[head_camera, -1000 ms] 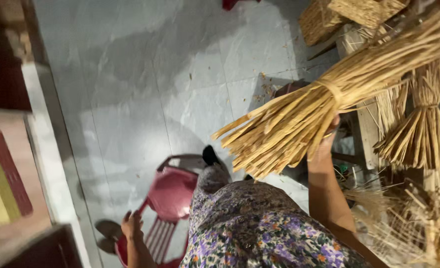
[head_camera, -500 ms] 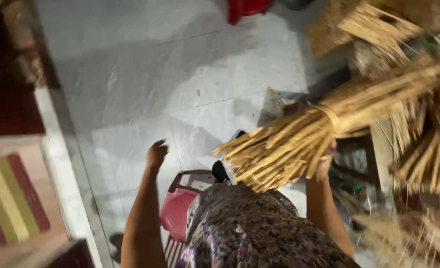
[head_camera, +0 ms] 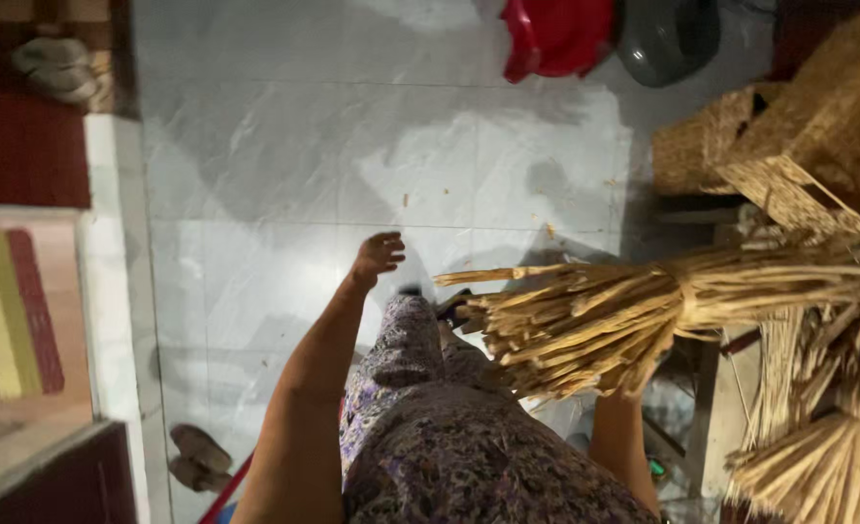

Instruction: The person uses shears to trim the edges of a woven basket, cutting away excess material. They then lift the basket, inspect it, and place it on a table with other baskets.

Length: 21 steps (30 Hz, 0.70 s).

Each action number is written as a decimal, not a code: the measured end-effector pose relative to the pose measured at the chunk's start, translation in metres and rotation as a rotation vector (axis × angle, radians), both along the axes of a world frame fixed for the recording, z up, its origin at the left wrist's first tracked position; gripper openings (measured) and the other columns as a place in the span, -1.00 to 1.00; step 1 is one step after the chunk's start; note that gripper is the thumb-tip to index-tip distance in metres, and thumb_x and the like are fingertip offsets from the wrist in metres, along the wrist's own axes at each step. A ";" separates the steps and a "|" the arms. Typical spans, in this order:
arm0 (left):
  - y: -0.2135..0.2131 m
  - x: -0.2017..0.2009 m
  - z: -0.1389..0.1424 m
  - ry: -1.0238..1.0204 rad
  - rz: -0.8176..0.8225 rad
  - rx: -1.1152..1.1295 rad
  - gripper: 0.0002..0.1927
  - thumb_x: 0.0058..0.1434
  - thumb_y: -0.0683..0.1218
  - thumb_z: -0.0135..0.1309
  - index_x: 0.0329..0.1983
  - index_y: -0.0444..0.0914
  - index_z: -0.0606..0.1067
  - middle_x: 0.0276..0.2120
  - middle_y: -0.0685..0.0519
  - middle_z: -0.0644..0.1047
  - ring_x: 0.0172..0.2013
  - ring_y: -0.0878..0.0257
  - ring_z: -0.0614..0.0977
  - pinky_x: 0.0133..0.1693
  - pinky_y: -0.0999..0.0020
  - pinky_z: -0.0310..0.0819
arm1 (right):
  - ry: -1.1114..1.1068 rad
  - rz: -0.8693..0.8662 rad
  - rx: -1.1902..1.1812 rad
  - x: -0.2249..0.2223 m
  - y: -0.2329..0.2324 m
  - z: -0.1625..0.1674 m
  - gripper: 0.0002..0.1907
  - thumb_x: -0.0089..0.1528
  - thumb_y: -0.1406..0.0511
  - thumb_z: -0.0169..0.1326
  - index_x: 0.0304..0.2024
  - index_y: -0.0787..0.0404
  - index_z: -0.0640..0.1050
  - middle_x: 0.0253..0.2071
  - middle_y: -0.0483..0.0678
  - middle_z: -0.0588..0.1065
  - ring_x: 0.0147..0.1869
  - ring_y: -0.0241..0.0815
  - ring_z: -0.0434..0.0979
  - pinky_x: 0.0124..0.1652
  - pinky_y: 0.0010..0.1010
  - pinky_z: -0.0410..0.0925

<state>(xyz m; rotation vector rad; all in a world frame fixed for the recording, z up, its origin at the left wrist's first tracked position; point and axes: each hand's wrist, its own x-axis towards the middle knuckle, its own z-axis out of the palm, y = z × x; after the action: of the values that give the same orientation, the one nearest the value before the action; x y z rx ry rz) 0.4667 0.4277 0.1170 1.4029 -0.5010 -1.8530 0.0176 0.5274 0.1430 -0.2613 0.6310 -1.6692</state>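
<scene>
Since the earlier frames, the left hand (head_camera: 379, 256) has risen from beside the red plastic chair and now reaches forward over the pale tiled floor (head_camera: 284, 175), fingers loosely open and empty. That bundle of dried reeds (head_camera: 634, 315), tied with a reed band, has tipped from slanting upward to nearly level, so it looks to be mid-carry. Its cut ends point left at waist height. The right hand is hidden behind the bundle, so its grip cannot be told. No packages, labels or signs show; woven baskets (head_camera: 789, 146) stand at right.
</scene>
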 end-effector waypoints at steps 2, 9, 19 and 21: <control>-0.049 -0.011 -0.012 0.177 -0.021 -0.156 -0.39 0.06 -0.13 0.19 0.25 -0.17 0.44 -0.05 0.08 0.63 -0.13 0.14 0.69 -0.20 0.26 0.54 | -0.015 -0.027 -0.012 -0.004 -0.018 -0.012 -0.56 0.54 0.13 -0.03 0.33 0.29 0.36 0.25 0.09 0.49 0.23 -0.06 0.53 0.18 -0.24 0.45; -0.257 -0.080 -0.063 0.111 -0.135 -0.178 -0.48 0.13 -0.15 0.19 0.21 -0.15 0.47 -0.07 0.04 0.62 -0.16 0.14 0.70 -0.21 0.28 0.59 | 0.090 -0.234 0.097 0.002 -0.080 -0.044 -0.55 0.54 0.15 -0.03 0.37 0.26 0.34 0.29 0.07 0.46 0.27 -0.08 0.51 0.23 -0.25 0.42; -0.533 -0.208 -0.134 -0.472 -0.512 -0.294 -0.46 0.17 -0.16 0.27 0.23 -0.20 0.42 0.23 -0.02 0.22 0.15 0.01 0.43 -0.27 0.28 0.63 | -0.165 -0.570 0.344 0.016 -0.195 -0.104 -0.40 0.37 0.03 0.00 0.34 0.21 0.35 0.26 0.05 0.47 0.25 -0.03 0.53 0.21 -0.15 0.44; -0.559 -0.224 -0.145 -0.529 -0.591 -0.424 -0.38 0.17 -0.15 0.27 0.31 -0.21 0.37 0.32 -0.05 0.17 0.20 0.04 0.39 -0.26 0.28 0.66 | -0.116 -0.594 0.345 0.021 -0.202 -0.109 -0.41 0.40 0.04 0.01 0.36 0.22 0.35 0.26 0.06 0.47 0.25 -0.03 0.53 0.21 -0.14 0.45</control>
<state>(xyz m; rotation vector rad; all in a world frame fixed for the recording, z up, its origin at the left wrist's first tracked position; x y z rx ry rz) 0.2427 -0.1313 -0.0276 1.5320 -1.6177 -1.6227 0.0389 0.3253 0.0339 0.3008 0.9540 -2.0761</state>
